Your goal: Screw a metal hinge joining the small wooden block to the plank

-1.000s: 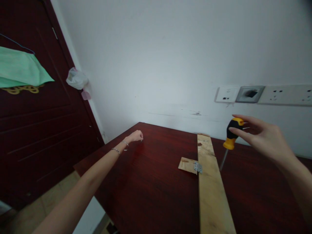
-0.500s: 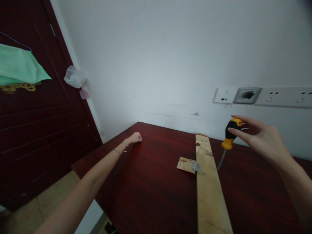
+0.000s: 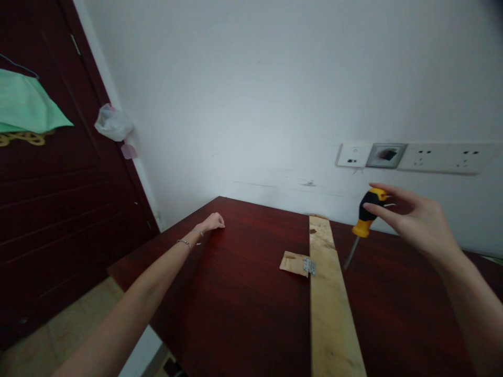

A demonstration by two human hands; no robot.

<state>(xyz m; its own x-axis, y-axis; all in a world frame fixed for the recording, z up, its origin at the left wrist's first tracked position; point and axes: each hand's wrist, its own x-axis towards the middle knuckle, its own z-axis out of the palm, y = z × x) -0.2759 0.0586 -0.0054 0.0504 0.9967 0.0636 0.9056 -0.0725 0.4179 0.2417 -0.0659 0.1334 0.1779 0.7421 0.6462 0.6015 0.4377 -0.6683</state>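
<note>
My right hand (image 3: 422,220) grips the yellow and black handle of a screwdriver (image 3: 368,209) between thumb and fingers. Its metal shaft slants down and left, the tip near the right edge of a long wooden board (image 3: 332,298). A metal hinge (image 3: 309,265) joins the board's left side to a small wooden piece (image 3: 293,263). Over at the far left part of the table, my left hand (image 3: 213,222) has its fingers curled together; whatever they may hold is too small or hidden to make out.
The dark red table (image 3: 243,293) meets a white wall with sockets (image 3: 422,158) and a switch panel at the right. To the left stands a dark red door (image 3: 70,199) with a green cloth (image 3: 29,102) hanging on it. A plastic bag (image 3: 113,123) hangs beside the frame.
The whole view has shifted slightly, so most things appear a little further left. Both hands keep nearly the same pose, and the screwdriver stays in my right hand.
</note>
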